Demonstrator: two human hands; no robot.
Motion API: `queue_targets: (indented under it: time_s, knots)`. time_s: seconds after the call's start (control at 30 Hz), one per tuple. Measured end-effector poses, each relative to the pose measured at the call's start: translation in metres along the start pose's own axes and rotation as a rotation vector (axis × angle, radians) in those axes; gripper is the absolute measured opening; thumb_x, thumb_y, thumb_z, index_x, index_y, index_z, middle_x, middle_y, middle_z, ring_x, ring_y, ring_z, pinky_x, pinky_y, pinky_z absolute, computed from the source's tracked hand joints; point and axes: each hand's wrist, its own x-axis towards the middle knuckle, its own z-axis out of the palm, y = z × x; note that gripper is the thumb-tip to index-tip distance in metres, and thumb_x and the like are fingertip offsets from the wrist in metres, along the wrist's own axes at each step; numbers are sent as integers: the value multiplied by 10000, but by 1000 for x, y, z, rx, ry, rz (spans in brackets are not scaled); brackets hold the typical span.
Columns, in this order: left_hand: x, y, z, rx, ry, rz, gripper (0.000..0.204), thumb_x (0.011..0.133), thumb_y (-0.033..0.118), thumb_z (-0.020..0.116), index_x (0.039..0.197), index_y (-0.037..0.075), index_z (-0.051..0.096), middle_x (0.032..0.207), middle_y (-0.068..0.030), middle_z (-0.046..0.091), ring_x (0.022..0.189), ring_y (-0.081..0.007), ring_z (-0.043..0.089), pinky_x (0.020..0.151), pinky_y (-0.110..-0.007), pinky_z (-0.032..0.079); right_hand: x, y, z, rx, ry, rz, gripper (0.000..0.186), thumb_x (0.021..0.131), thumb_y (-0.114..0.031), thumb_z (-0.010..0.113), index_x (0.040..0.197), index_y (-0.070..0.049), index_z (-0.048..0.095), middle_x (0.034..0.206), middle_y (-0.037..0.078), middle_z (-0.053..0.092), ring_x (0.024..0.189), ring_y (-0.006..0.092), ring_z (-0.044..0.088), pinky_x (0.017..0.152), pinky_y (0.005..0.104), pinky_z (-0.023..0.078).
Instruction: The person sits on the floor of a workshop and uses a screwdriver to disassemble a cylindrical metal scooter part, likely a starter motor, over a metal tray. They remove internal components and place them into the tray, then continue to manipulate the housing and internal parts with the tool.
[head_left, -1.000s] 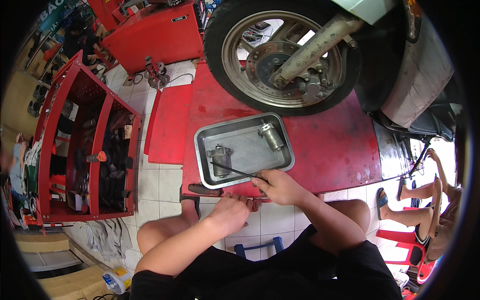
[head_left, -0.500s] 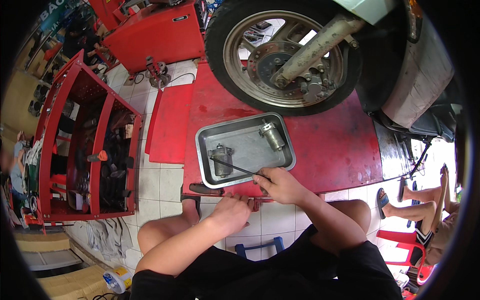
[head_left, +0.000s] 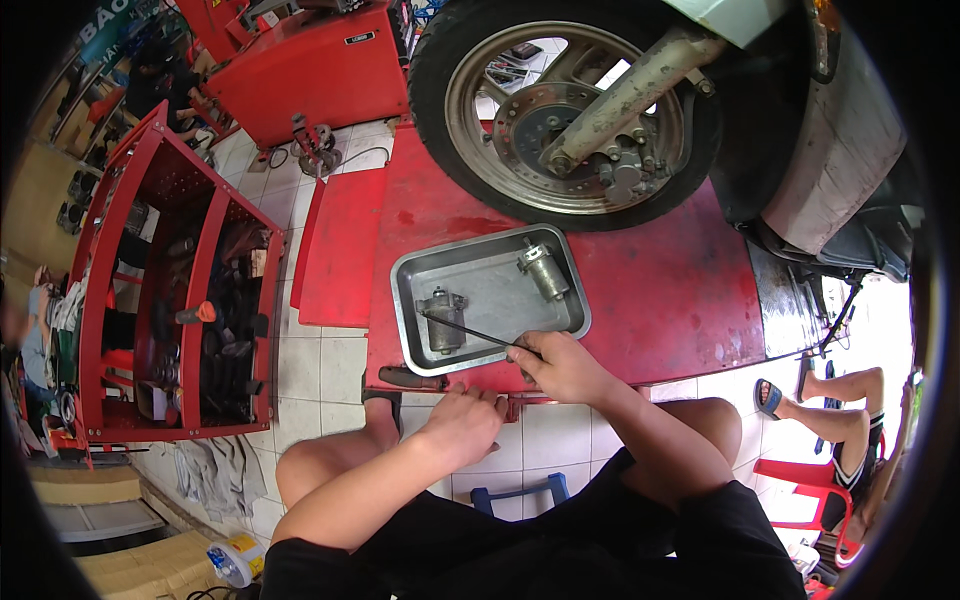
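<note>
A metal tray on the red platform holds two cylindrical metal motors. My right hand is closed around a thin dark rod, whose handle end is hidden in my fingers. The rod slants left across the tray, and its tip meets the upper side of the left motor. Farther right in the tray lies the second motor, tilted. My left hand rests at the platform's near edge, fingers loosely bent and slightly apart, holding nothing I can see. Beside it lies a dark-handled tool.
A motorbike's front wheel stands on the platform behind the tray. To the left is a red tool cart with an orange-ended tool. A blue stool shows between my legs. Another person's legs are at the right.
My right hand and the rod have shifted only very slightly; the tip stays on the left motor. My left hand is still. At the right, the other person's legs and arm have moved.
</note>
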Motion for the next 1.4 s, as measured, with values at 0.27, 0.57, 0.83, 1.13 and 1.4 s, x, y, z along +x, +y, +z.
queue_targets:
  time_s: [0.27,0.57,0.83,1.13,1.4]
  knots:
    - [0,0,-2,-5,-33,-11,620,809,383,790,1250,-11,603,1140,-161,651,1104,-316,643,964,-453,488,6,10,4,-8,82,-109,322,1036,-239,565,998,66,661,704,120,642,613,184,622,603,345,506]
    - [-1,0,-2,-2,-36,-11,603,810,374,788,1236,-12,608,1126,-157,653,1100,-308,642,959,-444,491,-1,-8,0,60,22,-19,337,1003,-271,569,1032,41,694,853,255,689,834,434,672,758,489,509]
    - [-2,-1,-3,-9,-26,-7,599,811,370,788,1229,-17,603,1125,-160,652,1095,-317,648,956,-448,495,-5,-11,-3,-81,31,-10,358,998,-306,575,1019,27,706,821,245,688,812,422,677,741,479,517]
    - [-2,-1,-3,-5,-30,3,614,818,378,784,1245,-22,599,1141,-166,648,1091,-318,649,950,-451,500,-8,-8,2,-98,42,-22,367,984,-327,588,958,14,722,806,245,688,807,435,675,746,500,520]
    - [-2,-1,-1,9,-23,5,612,819,382,780,1243,-22,602,1130,-163,652,1085,-316,651,941,-441,502,-12,-15,-1,-129,31,-1,382,980,-340,584,935,15,719,820,249,691,853,444,677,778,515,521]
